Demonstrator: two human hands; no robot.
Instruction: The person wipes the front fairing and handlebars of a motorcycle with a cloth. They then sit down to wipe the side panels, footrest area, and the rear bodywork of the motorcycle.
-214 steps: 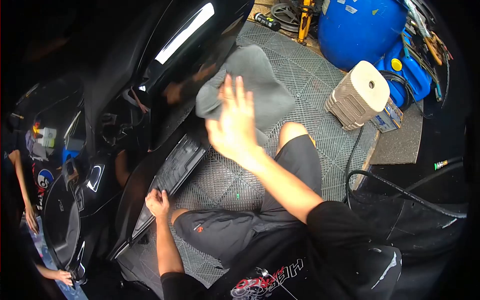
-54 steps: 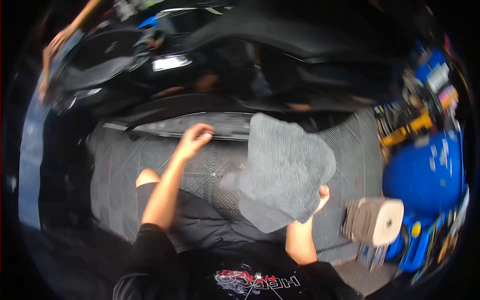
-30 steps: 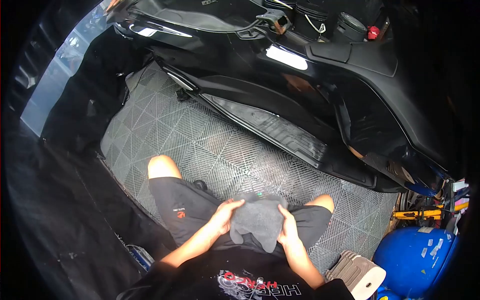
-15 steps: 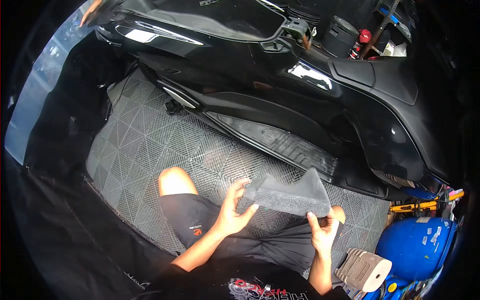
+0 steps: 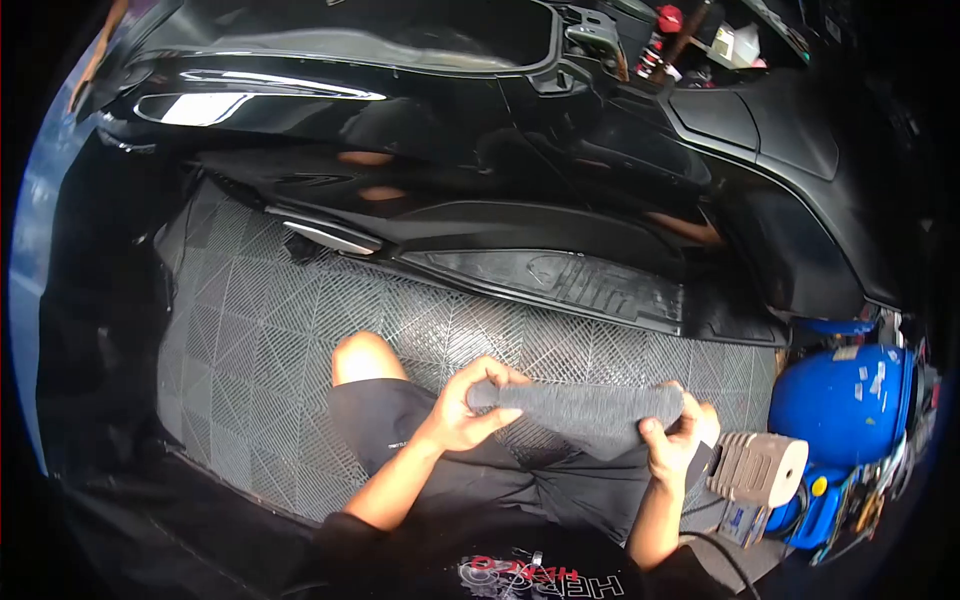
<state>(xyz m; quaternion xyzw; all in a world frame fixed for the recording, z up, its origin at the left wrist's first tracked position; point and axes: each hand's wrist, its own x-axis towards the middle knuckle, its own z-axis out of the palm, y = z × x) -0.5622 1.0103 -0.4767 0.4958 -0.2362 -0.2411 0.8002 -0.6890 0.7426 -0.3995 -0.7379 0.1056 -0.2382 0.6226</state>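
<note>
A dark grey cloth [image 5: 590, 408] is stretched level between my two hands, above my lap, with a folded edge along its top and a loose part hanging below. My left hand [image 5: 472, 405] pinches its left end between thumb and fingers. At the right end, my right hand [image 5: 672, 430] grips it with the thumb in front. Beyond the cloth stands a glossy black motor scooter [image 5: 450, 130], its footboard [image 5: 570, 280] facing me.
Grey patterned floor tiles [image 5: 270, 350] lie under my legs. To the right are a blue drum [image 5: 840, 405], a beige ribbed block [image 5: 760, 468] and a blue tool-like object [image 5: 818, 515]. A red-capped can [image 5: 655, 50] stands behind the scooter. Black sheeting [image 5: 100, 400] hangs at left.
The cloth has gone from a raised, peaked shape to a flatter band with its loose part hanging down. Both hands keep hold of it. The camera view has shifted.
</note>
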